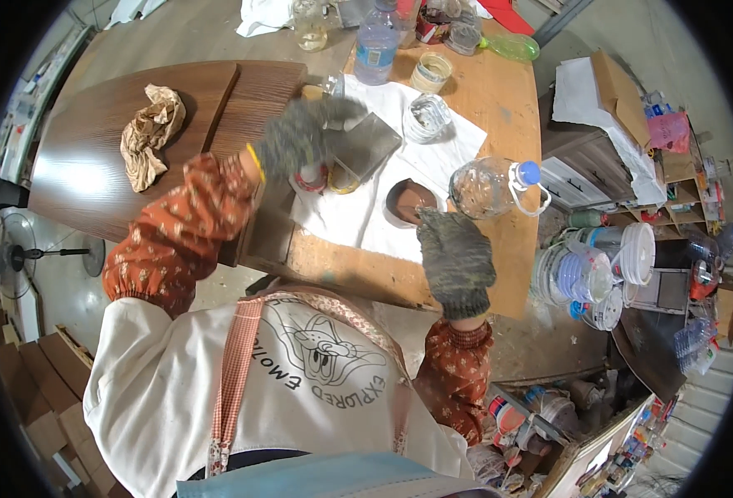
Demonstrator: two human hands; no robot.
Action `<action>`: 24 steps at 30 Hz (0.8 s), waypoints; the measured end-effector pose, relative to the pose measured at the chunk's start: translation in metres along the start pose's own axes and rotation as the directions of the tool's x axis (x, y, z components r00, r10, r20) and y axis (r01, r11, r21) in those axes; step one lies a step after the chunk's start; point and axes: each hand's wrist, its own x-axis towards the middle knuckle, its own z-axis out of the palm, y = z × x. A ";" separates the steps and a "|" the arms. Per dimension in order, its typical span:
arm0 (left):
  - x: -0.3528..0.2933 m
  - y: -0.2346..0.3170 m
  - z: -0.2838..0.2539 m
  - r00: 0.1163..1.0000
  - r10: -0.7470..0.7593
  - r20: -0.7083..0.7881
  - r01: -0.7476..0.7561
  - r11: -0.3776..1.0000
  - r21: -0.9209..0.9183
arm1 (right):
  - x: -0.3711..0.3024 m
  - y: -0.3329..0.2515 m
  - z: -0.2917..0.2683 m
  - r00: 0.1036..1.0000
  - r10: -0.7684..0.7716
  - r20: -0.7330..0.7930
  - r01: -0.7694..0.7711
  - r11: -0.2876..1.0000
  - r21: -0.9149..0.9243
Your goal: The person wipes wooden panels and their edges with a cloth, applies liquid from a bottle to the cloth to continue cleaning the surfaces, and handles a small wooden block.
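Observation:
My left hand (304, 137), in a dark camouflage-patterned glove, is smeared by motion beside a grey flat plate (370, 148); its grip is unclear. A small red-rimmed container (311, 179) and a yellow ring-shaped item (343, 180) sit just below it. My right hand (457, 261), gloved alike, has its fingers pressed together at the near right rim of a small cup of brown paint (412, 202). Whatever those fingers pinch is hidden. The cup rests on a white cloth (383, 236) spread over the wooden table (333, 259).
Dark brown wood panels (76, 145) lie at left, with crumpled brown paper (152, 137) on top. A clear jug with a blue cap (487, 188), a plastic-wrapped jar (427, 119), a cream tub (431, 73) and a water bottle (376, 46) stand on the table. White buckets (578, 274) are at right.

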 end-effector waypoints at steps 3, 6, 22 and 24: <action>0.018 -0.017 -0.030 0.996 -0.064 0.061 0.015 0.802 0.597 | 0.000 0.003 0.020 0.999 -0.037 0.021 0.038 0.999 -0.013; 0.045 -0.007 -0.027 0.910 -0.235 0.340 -0.217 0.428 0.877 | -0.017 0.028 0.035 0.971 -0.223 0.081 0.206 0.622 -0.755; -0.060 0.018 -0.017 0.957 -0.289 0.002 0.119 0.386 -0.915 | 0.026 0.004 0.016 0.975 -0.067 0.211 0.053 0.996 0.074; -0.063 0.046 -0.003 0.929 -0.335 0.156 0.208 0.127 -0.970 | 0.016 0.017 0.027 0.997 -0.050 0.061 0.041 0.988 0.150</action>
